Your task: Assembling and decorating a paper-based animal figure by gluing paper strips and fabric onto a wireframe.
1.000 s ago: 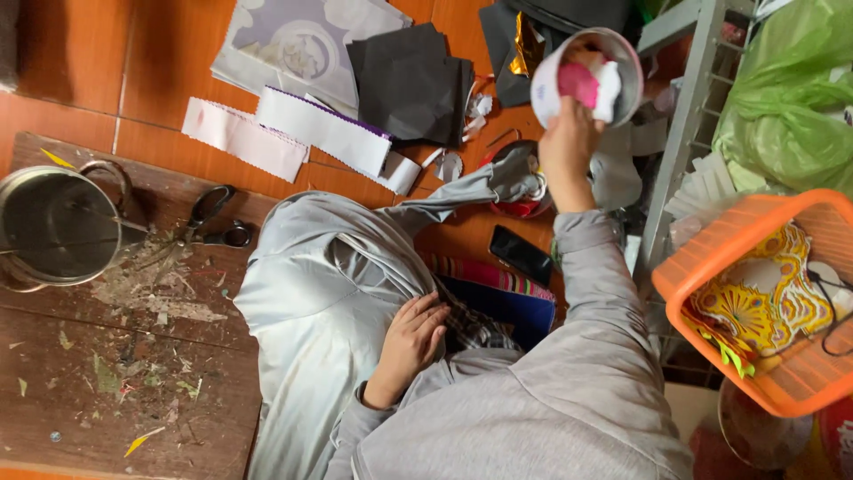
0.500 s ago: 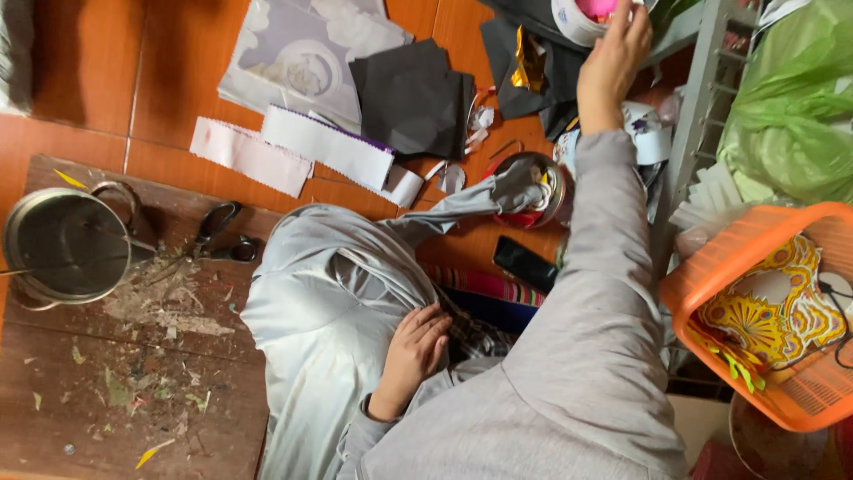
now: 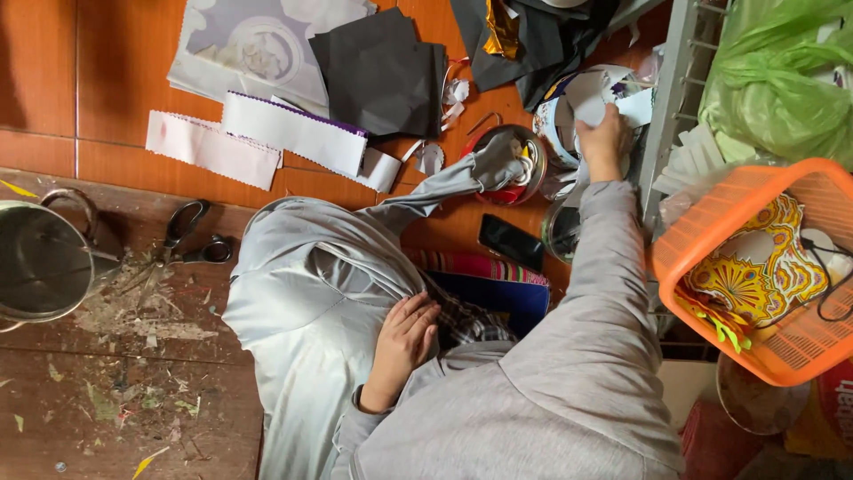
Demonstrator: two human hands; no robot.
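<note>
**K:** Grey cloth [image 3: 302,302] lies draped over the lap, spilling onto the wooden floor [image 3: 53,418]; left hand [image 3: 404,342] rests flat on it, fingers loosely together, clamping nothing.

**R:** Right hand?

**K:** right hand [image 3: 604,138] is stretched out on a grey sleeve; fingers pinched on a white scrap [image 3: 591,98] at the rim of a round tin [image 3: 555,124]; how firm the pinch is, cannot tell.

**R:** Surroundings?

**K:** Red tin [image 3: 511,169] just beside the round one; black phone [image 3: 511,242] on the tiles between arm and cloth; scissors [image 3: 191,236] and steel pot [image 3: 40,262] well apart, far side; orange basket [image 3: 755,267] beside the right arm; paper strips [image 3: 267,138] and black sheets [image 3: 378,71] past the cloth.
</note>
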